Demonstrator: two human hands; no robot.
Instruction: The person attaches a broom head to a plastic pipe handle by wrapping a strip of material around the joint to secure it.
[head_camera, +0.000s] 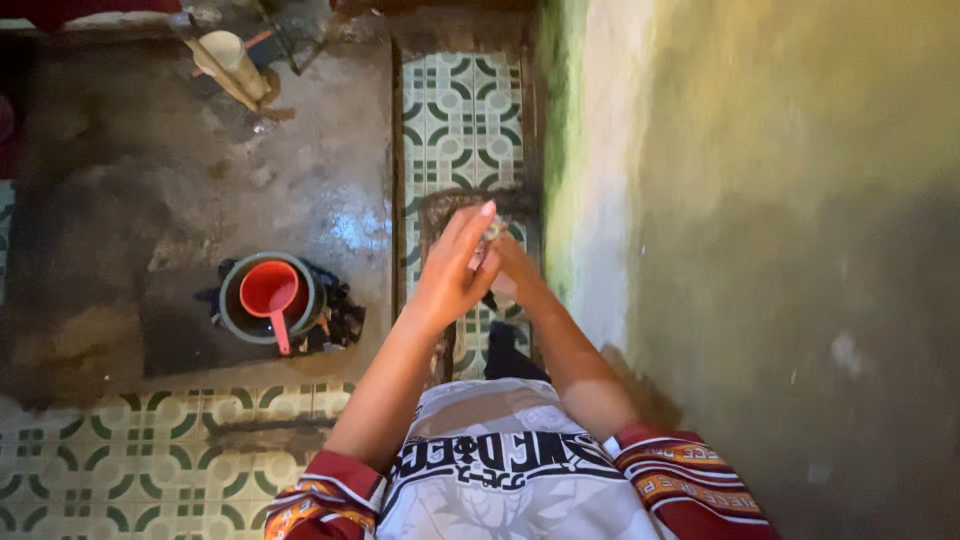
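The left hand (455, 265) has its fingers stretched out straight and close together, tips pointing toward 1 o'clock, the palm laid flat against a small pale lump (492, 232). That lump sits pressed between both hands, just past the left fingertips at about 2 o'clock; it is too small and blurred to tell what it is or which way its long axis runs. The right hand (512, 268) lies under and behind the left, mostly hidden, so whether its fingers are curled or loose I cannot tell. Both hands touch the lump; the left covers more of it.

Outward, the hands hang over a strip of green patterned tiles (462, 120). At 3 o'clock stands a stained wall (760, 220), near the right forearm. At 9 o'clock, well apart on the wet floor (150, 170), a bucket (232, 308) holds a red scoop (270, 292). At 11 o'clock, far off, lies a pale pipe (232, 62).
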